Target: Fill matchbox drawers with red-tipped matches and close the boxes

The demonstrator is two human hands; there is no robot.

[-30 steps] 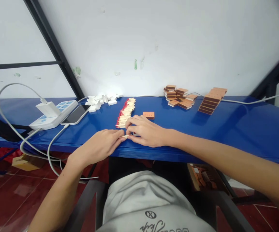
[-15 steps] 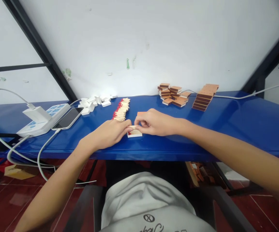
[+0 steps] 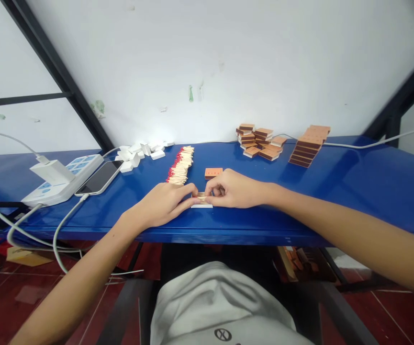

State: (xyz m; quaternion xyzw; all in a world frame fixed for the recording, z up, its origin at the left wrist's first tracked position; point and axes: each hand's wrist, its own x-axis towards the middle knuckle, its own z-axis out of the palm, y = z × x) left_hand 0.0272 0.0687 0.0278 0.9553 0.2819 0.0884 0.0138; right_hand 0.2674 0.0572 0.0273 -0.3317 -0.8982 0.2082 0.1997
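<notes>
Little white tray (image 3: 202, 206) with matchsticks (image 3: 201, 195) in it sits right between the left hand's (image 3: 169, 201) fingertips and the right hand's (image 3: 233, 189). Both pinches look narrow, but from where I'm standing can't tell if they're gripping sticks. Orange matchbox (image 3: 213, 173) just behind, matchbox pile (image 3: 259, 142) way back.

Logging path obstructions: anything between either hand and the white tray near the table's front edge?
Nothing visible. The left hand and right hand are at opposite ends of the white tray; the orange box and match pile lie beyond it, not between.
</notes>
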